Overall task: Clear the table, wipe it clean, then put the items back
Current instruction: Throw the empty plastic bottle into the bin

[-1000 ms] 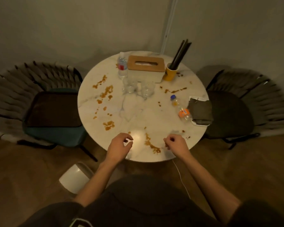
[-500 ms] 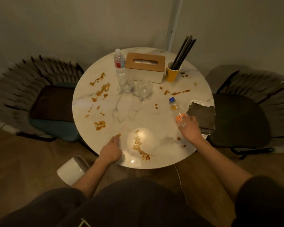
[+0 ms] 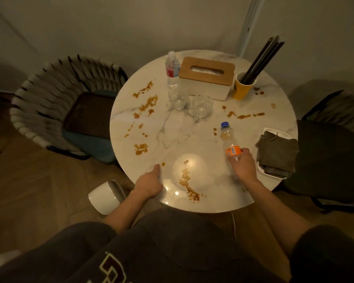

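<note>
A round white marble table carries orange-brown spills. My right hand is closed around the base of a small orange-labelled bottle with a blue cap, tilted on the table's right side. My left hand rests flat on the near left rim, fingers apart, holding nothing. At the back stand a water bottle, a tissue box with a wooden lid, two clear glasses and a yellow cup holding dark sticks. A dark folded cloth lies on a white tray at the right edge.
A woven chair with a dark tray on its seat stands to the left, and a dark chair to the right. A white bin sits on the wooden floor below the table's near left edge. A wall is close behind.
My right hand moved from the near edge out to the right and closed on the orange-labelled bottle. My left hand flattened onto the table rim. The camera came closer.
</note>
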A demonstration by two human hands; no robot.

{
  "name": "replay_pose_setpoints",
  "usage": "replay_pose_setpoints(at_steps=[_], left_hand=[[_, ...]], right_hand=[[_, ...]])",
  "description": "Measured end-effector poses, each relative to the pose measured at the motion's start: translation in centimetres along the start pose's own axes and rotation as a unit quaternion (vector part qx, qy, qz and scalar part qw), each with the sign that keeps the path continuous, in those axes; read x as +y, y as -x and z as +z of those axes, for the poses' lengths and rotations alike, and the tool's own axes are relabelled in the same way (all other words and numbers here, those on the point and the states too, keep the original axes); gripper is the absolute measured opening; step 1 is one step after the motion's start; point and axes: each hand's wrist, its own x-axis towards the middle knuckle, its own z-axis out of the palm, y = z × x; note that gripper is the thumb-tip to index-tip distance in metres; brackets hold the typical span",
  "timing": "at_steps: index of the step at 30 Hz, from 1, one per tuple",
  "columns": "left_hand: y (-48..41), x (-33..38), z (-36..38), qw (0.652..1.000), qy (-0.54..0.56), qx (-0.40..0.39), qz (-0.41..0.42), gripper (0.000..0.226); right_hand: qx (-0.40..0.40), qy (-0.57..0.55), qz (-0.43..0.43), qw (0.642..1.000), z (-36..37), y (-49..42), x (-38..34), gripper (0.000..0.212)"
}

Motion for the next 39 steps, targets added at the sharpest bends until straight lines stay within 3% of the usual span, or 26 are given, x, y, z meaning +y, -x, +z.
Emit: replay_pose_setpoints(at_steps=[4, 8, 13, 18, 20, 25, 28, 31, 35, 39], left_hand=[[0.3, -0.7, 0.1, 0.999, 0.039, -0.019, 0.014, 0.082], [1.1, -2.6, 0.6, 0.983, 0.179, -0.007, 0.045, 0.078], [4.7, -7.4, 1.6, 0.898, 0.435, 0.068, -0.019, 0.044], [7.4, -16.3, 3.5, 0.787, 0.600, 0.046, -0.135, 0.027], [8.0, -19.8, 4.0, 0.768, 0.620, 0.018, -0.161, 0.027], [8.6, -26.8, 4.9, 0.769, 0.612, -0.110, -0.146, 0.017], [7.3, -31.8, 6.6, 0.773, 0.599, -0.129, -0.167, 0.016], [4.6, -37.1, 9.3, 0.775, 0.587, -0.121, -0.201, 0.029], [0.3, -43.2, 12.2, 0.769, 0.581, -0.083, -0.254, 0.024], [-5.7, -48.5, 15.0, 0.829, 0.518, -0.031, -0.208, 0.036]], right_hand=[[-0.013, -0.115, -0.050, 0.992, 0.8, 5.3, -1.8, 0.054], [-0.103, -0.129, -0.108, 0.980, 3.1, 10.6, -4.2, 0.051], [-0.215, -0.097, -0.143, 0.961, 7.7, 15.2, -7.4, 0.047], [-0.297, -0.049, -0.166, 0.939, 14.0, 20.2, -11.1, 0.036], [-0.317, -0.035, -0.151, 0.936, 17.6, 22.1, -11.9, 0.034], [-0.382, -0.003, -0.041, 0.923, 27.9, 26.9, -13.5, 0.037], [-0.401, -0.008, 0.051, 0.915, 34.6, 28.3, -13.9, 0.039], [-0.391, 0.004, 0.127, 0.912, 40.8, 27.6, -13.1, 0.039], [-0.382, 0.024, 0.172, 0.908, 48.2, 25.0, -11.0, 0.040], [-0.357, 0.027, 0.203, 0.911, 54.9, 21.6, -8.8, 0.027]])
